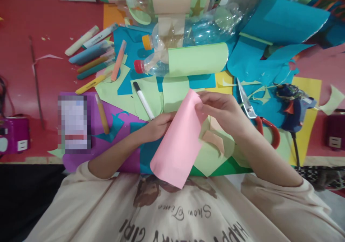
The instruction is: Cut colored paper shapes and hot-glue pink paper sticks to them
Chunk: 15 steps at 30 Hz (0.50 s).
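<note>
A pink sheet of paper [178, 141], curved over on itself, is held in front of my chest with its lower end hanging over the table's near edge. My right hand [219, 107] pinches its upper right corner between thumb and fingers. From the left, my left hand [161, 125] grips the sheet's far side, its fingertips hidden behind the paper. Just beyond lie pale green paper pieces [175, 91] and a white marker with a black cap [144, 100]. Red-handled scissors [249, 109] rest to the right of my right hand.
Clear plastic bottles lie at the back, one wrapped in green paper [199, 59]. Several markers [91, 51] and a blurred phone [74, 123] are at left. A blue glue gun [293, 112] with a cord sits at right. Blue paper [285, 19] rises behind it.
</note>
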Tool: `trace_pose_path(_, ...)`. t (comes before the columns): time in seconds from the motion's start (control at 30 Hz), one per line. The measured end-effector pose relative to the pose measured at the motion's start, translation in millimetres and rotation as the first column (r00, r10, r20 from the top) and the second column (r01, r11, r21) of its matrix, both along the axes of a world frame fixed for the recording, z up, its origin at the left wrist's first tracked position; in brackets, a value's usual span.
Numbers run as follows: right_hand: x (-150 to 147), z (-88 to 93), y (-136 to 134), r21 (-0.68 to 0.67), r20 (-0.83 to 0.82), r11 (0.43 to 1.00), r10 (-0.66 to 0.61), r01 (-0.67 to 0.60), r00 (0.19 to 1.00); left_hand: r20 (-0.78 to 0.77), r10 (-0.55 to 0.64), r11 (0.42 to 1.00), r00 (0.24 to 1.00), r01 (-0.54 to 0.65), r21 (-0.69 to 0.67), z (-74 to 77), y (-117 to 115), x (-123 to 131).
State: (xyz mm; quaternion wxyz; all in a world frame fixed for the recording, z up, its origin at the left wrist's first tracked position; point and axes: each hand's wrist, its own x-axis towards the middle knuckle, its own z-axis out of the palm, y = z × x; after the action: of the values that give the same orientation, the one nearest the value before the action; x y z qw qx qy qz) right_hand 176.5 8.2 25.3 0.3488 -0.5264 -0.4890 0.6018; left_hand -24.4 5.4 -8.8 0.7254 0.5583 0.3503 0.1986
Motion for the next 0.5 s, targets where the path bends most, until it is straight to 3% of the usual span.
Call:
trace_pose_path(0.13, 0.6, 5.0, 3.7, -0.031, 0.079, 0.999, 0.043, -0.041, 0.996, -0.023, 0.119, 0.990, 0.993, -0.120, -0.080, -0.8, 0.9, 2.5)
trace_pose_path(0.23, 0.8, 4.2, 6.3, -0.010, 0.148, 0.995, 0.098, -0.098, 0.984, 0.044, 0.223, 0.961, 0.974, -0.212, -0.179, -1.8, 2.4, 4.0)
trace_pose_path(0.37, -3.4, -8.2, 4.4, -0.021, 0.215, 0.975, 0.220, -0.220, 0.952, 0.092, 0.219, 0.958, 0.971, -0.197, -0.207, 0.9, 1.7, 7.8)
trace_pose_path(0.5, -5.6, -17.7, 1.3, -0.046, 0.196, 0.978, 0.206, -0.201, 0.959, 0.041, 0.219, 0.953, 0.975, -0.205, -0.221, 0.8, -0.7, 10.7)
